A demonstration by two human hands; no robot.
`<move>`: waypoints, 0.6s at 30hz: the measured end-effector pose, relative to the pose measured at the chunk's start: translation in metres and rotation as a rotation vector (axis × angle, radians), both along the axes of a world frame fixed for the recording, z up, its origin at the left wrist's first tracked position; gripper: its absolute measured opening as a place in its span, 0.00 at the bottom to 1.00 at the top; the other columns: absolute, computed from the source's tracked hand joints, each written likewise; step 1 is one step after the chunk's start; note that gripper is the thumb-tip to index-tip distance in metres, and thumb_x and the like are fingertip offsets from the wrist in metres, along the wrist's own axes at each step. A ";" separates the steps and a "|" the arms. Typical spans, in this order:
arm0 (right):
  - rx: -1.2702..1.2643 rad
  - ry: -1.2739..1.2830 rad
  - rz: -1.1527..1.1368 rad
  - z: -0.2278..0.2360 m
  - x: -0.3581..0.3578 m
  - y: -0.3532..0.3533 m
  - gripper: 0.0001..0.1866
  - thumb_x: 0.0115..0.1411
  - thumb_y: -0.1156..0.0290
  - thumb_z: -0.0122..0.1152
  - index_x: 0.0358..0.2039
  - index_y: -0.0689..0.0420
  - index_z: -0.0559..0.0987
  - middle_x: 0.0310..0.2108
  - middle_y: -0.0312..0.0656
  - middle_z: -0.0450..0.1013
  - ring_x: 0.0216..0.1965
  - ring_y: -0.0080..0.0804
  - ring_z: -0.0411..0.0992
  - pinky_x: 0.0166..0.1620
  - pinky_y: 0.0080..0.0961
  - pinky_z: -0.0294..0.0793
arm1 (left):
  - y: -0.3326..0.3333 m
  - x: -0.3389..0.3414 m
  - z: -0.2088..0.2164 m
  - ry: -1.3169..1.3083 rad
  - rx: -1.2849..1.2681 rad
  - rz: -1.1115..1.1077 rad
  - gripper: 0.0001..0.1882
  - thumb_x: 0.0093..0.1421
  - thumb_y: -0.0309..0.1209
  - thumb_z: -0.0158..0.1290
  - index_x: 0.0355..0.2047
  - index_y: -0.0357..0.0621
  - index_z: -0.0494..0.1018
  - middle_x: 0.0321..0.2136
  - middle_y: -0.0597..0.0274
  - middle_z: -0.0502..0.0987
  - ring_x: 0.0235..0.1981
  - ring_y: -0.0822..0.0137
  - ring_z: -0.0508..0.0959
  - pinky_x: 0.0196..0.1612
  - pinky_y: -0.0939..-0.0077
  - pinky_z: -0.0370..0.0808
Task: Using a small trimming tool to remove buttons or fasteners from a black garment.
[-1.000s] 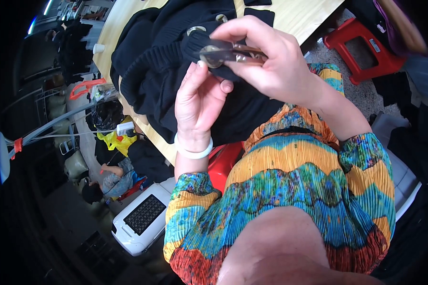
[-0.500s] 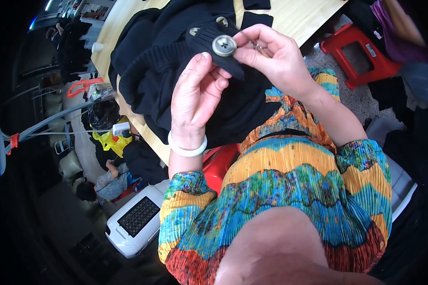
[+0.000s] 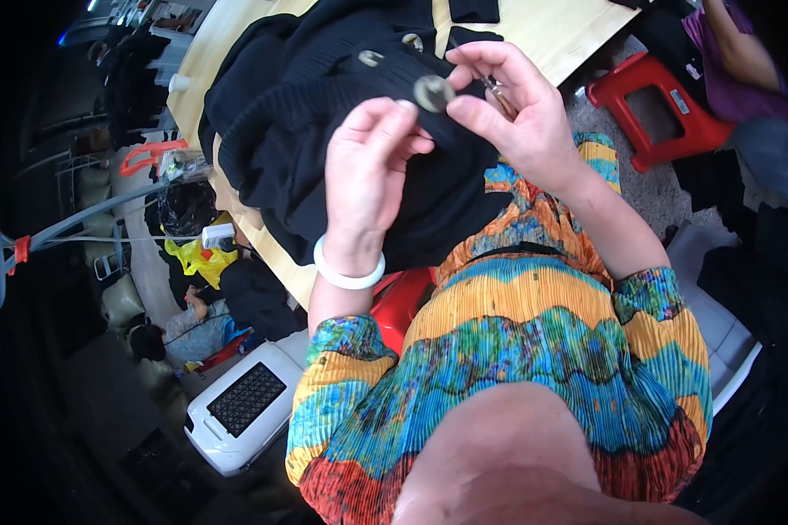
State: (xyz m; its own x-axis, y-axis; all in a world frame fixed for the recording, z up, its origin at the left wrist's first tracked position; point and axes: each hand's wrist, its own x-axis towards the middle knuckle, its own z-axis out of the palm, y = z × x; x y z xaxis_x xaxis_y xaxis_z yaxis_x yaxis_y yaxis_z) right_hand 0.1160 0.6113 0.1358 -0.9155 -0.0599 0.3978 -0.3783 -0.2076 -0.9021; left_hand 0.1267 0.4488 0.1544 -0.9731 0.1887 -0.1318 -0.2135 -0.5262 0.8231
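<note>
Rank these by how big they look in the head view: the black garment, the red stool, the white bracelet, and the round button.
1. black garment
2. red stool
3. white bracelet, though nearer the camera
4. round button

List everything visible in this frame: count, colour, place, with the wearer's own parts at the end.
garment: one, black knit, on the table, under both hands
buttons: three, metallic, on the garment; one at the fingertips
table: one, pale wood, top
stool: one, red, upper right
case: one, white with dark grille, lower left floor
bag: one, yellow, left of table
other person: one, purple sleeve, top right
bracelet: one, white, left wrist
left hand: on the garment
right hand: pinching the button, holding a thin tool
</note>
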 end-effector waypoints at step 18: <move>0.843 -0.139 0.334 -0.013 -0.015 0.073 0.19 0.49 0.72 0.57 0.43 0.60 0.72 0.37 0.42 0.73 0.34 0.31 0.73 0.38 0.26 0.71 | -0.067 -0.027 0.015 1.062 -1.720 0.352 0.17 0.47 0.27 0.55 0.40 0.42 0.70 0.42 0.51 0.68 0.45 0.52 0.68 0.48 0.65 0.65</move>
